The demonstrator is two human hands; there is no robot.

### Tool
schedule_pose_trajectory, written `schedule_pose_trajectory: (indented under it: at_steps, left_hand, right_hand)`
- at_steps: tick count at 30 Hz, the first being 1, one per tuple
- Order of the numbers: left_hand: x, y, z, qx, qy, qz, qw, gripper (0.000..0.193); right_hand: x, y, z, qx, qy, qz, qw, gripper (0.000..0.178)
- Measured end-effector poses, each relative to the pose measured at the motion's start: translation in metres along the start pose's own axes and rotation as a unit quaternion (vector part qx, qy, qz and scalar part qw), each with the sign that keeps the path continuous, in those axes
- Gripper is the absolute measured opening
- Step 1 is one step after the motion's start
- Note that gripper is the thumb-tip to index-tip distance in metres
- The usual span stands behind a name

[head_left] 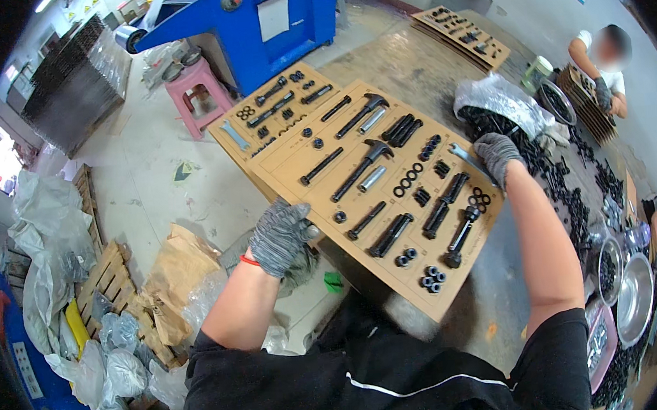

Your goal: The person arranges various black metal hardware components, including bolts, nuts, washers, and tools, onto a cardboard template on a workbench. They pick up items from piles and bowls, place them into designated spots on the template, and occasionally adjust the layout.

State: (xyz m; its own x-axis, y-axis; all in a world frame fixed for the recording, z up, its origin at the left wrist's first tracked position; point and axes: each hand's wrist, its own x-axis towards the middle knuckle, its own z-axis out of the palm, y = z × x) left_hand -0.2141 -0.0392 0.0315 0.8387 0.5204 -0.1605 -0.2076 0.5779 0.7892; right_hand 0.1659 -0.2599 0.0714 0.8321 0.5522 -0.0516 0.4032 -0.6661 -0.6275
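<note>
The brown cardboard panel point(403, 205), grasped by grey-gloved left hand point(280, 237) and grey-gloved right hand point(500, 157), is best held level.

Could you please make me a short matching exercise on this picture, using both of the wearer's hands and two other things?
Column one:
1. left hand
2. right hand
3. cardboard sheet
4. stool

Column two:
A. pink, standing on the floor near a blue machine
B. grey-gloved, close to a wrench
C. brown, with dark parts on it
D. grey-gloved, with a red band at the wrist

Right pairs: 1-D, 2-B, 3-C, 4-A
</note>
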Motion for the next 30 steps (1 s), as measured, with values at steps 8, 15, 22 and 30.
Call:
schedule_pose_trajectory:
  at_steps: [8, 15, 22, 30]
  left_hand:
    - [0.082, 0.007, -0.119, 0.038, 0.011, 0.112, 0.993, 0.047]
    - [0.142, -0.031, -0.189, 0.053, 0.064, 0.206, 0.975, 0.037]
    - [0.147, -0.057, -0.177, 0.061, 0.019, 0.217, 0.974, 0.034]
    - [0.155, -0.063, -0.21, 0.144, 0.271, 0.191, 0.933, 0.039]
  right_hand:
    - [0.061, -0.06, 0.088, -0.115, 0.0, -0.044, 0.992, 0.025]
    - [0.108, -0.032, 0.183, -0.063, 0.001, -0.008, 0.998, 0.023]
    - [0.109, -0.021, 0.193, -0.406, -0.04, -0.201, 0.891, 0.024]
    - [-0.009, 0.054, 0.122, -0.055, 0.118, -0.179, 0.975, 0.034]
